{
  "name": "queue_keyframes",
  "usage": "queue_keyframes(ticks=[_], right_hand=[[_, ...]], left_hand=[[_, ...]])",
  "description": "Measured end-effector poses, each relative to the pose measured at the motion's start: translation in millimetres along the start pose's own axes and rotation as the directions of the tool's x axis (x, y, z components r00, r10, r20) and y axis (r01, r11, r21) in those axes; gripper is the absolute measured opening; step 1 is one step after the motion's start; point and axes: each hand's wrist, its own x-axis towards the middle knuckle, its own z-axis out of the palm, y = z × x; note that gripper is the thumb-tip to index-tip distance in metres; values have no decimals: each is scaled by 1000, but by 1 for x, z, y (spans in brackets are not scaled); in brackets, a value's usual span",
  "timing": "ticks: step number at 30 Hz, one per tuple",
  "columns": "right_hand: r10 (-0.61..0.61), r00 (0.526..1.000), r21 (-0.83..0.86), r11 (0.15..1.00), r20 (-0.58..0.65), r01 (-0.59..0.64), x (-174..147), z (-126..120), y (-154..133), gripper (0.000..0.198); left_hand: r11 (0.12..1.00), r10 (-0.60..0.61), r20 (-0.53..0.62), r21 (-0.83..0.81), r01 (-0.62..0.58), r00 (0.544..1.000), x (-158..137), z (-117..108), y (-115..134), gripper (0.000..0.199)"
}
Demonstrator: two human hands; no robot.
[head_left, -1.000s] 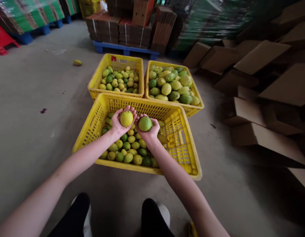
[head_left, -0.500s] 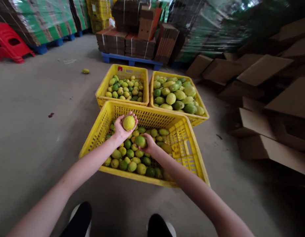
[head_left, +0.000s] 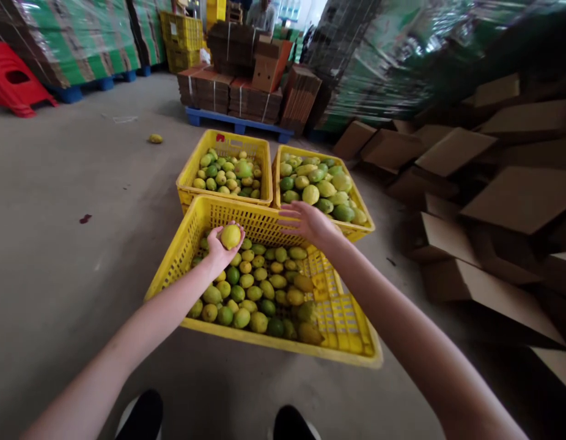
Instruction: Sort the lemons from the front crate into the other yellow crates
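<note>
My left hand [head_left: 221, 249] cradles a yellow lemon [head_left: 230, 236] on its upturned palm, above the front yellow crate [head_left: 283, 349]. Many green and yellow lemons lie in that crate, mostly on its left and middle. My right hand [head_left: 308, 221] is open and holds nothing, its fingers stretched out leftward over the crate's far rim. Beyond it, a green lemon [head_left: 242, 168], larger looking than its neighbours, shows over the fruit of the back left crate [head_left: 184, 190]; whether it is in the air or resting I cannot tell.
The back right crate [head_left: 362, 230] holds larger green-yellow fruit. A single lemon [head_left: 155, 139] lies on the floor at left. Open cardboard boxes [head_left: 457, 153] crowd the right side. Behind the crates, a blue pallet [head_left: 239, 124] carries flattened cartons. A red stool [head_left: 16, 79] is at far left.
My right hand has let go of the green lemon it held and moved up and right, fingers now spread. The left hand still holds the yellow lemon. The view has shifted slightly.
</note>
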Motion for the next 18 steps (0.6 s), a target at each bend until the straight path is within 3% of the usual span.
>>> queue_keyframes(ticks=[4, 7, 10, 13, 16, 18], right_hand=[[65, 998, 13, 998, -15, -65, -21, -11, 66, 16], [163, 984, 234, 956, 76, -176, -26, 6, 103, 21], [222, 953, 421, 860, 206, -290, -22, 24, 119, 18], [287, 938, 484, 804, 195, -346, -20, 18, 122, 8], [357, 923, 446, 809, 146, -383, -25, -13, 118, 4], [338, 937, 443, 829, 92, -342, -28, -42, 109, 5]], left_hand=[[989, -11, 34, 145, 6, 999, -1, -3, -6, 23], [947, -47, 130, 323, 2, 990, -6, -5, -22, 25], [842, -167, 262, 539, -1, 951, -13, -6, -45, 29], [591, -202, 334, 791, -157, 921, -16, -10, -58, 20], [199, -180, 462, 882, -427, 869, -15, -23, -51, 29], [-68, -324, 499, 835, -545, 804, -13, -35, -41, 30]])
